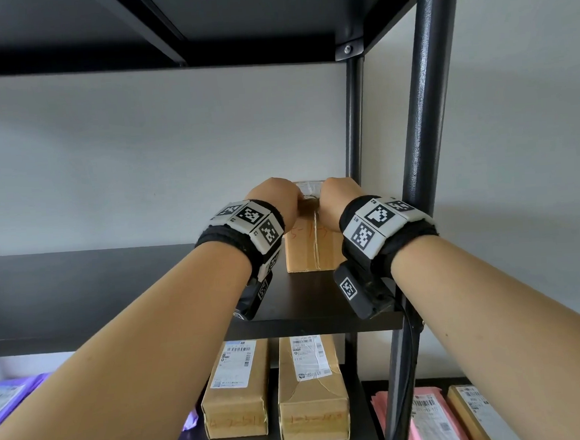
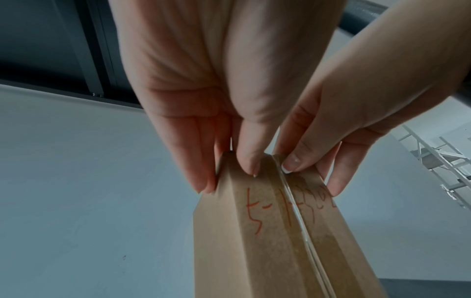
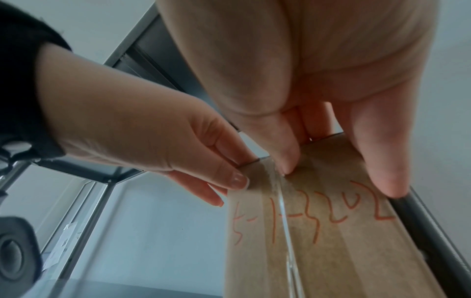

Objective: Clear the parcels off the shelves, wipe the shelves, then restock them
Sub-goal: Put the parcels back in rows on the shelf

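Hands first: I see both at the near top edge of one cardboard parcel point(image 1: 313, 249), which stands upright on the black shelf point(image 1: 142, 281) close to the right-hand posts point(image 1: 425, 114). My left hand point(image 1: 275, 200) pinches the left part of that edge, thumb on the front face and fingers point(image 2: 201, 161) down the left side. My right hand point(image 1: 340, 197) pinches the right part, thumb beside the tape seam and fingers point(image 3: 379, 161) over the right side. The two thumbs lie just beside each other at the seam.

Parcel details: clear tape runs down the middle of the front face, with red handwriting point(image 2: 257, 209) across it. Its base touches the shelf board in the head view.

Lower shelf: two long cardboard boxes lie side by side, the left box point(image 1: 237, 392) and the right box point(image 1: 312, 390), each with a white label on top. A purple mailer point(image 1: 6, 401) lies at far left. A pink mailer point(image 1: 429, 419) and another labelled box point(image 1: 480, 416) lie beyond the posts at right.
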The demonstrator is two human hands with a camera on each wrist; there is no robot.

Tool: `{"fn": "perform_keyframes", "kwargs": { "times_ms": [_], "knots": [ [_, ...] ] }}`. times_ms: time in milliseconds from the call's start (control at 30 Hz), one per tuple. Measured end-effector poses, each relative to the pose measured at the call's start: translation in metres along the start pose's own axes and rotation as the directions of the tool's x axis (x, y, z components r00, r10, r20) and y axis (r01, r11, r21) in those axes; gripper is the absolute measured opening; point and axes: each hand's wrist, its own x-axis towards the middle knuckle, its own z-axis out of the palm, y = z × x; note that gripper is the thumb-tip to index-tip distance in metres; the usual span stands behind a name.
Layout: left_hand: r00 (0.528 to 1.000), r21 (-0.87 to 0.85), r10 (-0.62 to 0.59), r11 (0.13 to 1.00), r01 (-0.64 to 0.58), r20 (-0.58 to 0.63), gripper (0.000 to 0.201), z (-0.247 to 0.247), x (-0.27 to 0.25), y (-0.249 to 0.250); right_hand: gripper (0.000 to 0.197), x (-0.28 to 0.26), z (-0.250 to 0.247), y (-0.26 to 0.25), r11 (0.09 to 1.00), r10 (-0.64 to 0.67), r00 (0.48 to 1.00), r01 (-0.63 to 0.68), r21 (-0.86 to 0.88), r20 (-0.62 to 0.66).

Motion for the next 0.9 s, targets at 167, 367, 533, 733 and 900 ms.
{"fn": "perform_keyframes", "kwargs": {
  "times_ms": [167, 367, 533, 733, 900],
  "knots": [
    [1.0, -0.032, 0.018, 0.999, -0.018, 0.008, 0.029, 0.0, 0.0, -0.003, 0.03, -0.002, 0.004, 0.0, 1.0, -0.005, 1.0, 0.005, 0.003, 0.0],
    [0.997, -0.182, -0.008, 0.983, -0.006, -0.076, 0.008, 0.002, -0.004, -0.002, 0.056, -0.008, 0.002, 0.003, 0.998, 0.017, 0.999, -0.02, 0.056, 0.039],
    [0.985, -0.275, -0.05, 0.962, 0.002, -0.167, 0.005, -0.004, -0.024, 0.009, 0.045, -0.024, 0.006, 0.01, 0.991, -0.074, 0.996, 0.079, 0.111, -0.048],
    [0.967, -0.32, -0.17, 0.942, 0.103, -0.191, 0.035, -0.005, -0.067, 0.026, 0.032, -0.06, 0.006, 0.023, 0.944, -0.29, 0.947, 0.308, 0.123, -0.141],
    [0.923, -0.358, -0.301, 0.911, 0.205, -0.239, 0.03, 0.004, -0.105, 0.046, 0.033, -0.092, 0.016, 0.048, 0.899, -0.364, 0.912, 0.397, 0.184, -0.188]
  ]
}}
